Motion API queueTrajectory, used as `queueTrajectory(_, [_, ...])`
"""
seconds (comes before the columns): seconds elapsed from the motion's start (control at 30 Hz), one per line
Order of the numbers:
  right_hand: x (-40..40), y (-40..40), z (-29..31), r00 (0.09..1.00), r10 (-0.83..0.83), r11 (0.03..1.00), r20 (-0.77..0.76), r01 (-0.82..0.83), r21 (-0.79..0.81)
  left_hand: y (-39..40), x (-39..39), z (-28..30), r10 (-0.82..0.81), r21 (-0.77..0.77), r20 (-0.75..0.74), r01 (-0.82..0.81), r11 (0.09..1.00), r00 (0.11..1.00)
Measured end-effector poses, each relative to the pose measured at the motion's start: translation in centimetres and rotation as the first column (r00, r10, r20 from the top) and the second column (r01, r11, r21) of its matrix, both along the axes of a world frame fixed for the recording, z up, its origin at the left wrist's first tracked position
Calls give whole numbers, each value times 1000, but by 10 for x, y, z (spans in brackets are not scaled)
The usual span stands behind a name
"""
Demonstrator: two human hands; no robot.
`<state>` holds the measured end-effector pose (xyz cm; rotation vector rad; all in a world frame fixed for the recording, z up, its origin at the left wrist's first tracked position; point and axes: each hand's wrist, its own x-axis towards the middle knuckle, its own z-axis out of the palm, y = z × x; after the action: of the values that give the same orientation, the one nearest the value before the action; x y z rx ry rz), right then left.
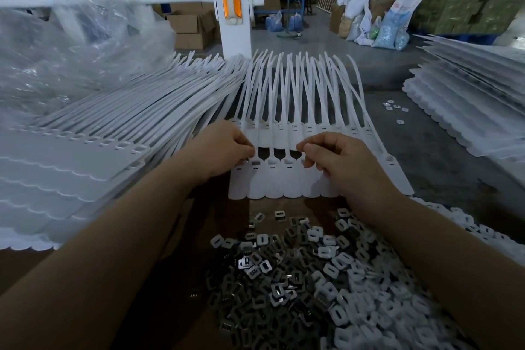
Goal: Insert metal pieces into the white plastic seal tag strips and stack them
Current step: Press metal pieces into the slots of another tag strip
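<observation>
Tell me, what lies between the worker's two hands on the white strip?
In the head view, between the left hand and right hand lies part of the white strip: three tag heads, their slots holding metal pieces.

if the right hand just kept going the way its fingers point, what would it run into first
The right hand points left along the seal tag strip, so it would probably meet the left hand first; depth is uncertain.

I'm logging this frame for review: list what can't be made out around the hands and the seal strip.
- Head view: left hand fingertips curl under, hiding any metal piece.
- Right hand covers the strip's right slots.
- Metal pieces: blurred low in the frame, cut by the bottom edge.
- Stacked strips: cut by the left edge.
</observation>
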<state>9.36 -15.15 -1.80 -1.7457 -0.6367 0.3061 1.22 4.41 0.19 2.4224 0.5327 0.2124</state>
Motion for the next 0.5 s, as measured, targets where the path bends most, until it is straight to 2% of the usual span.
queueTrajectory(0.5, [-2,1,0,1000,2,1000,11,-2,-18,-3,1,0,-19,84,-115,28,996,993])
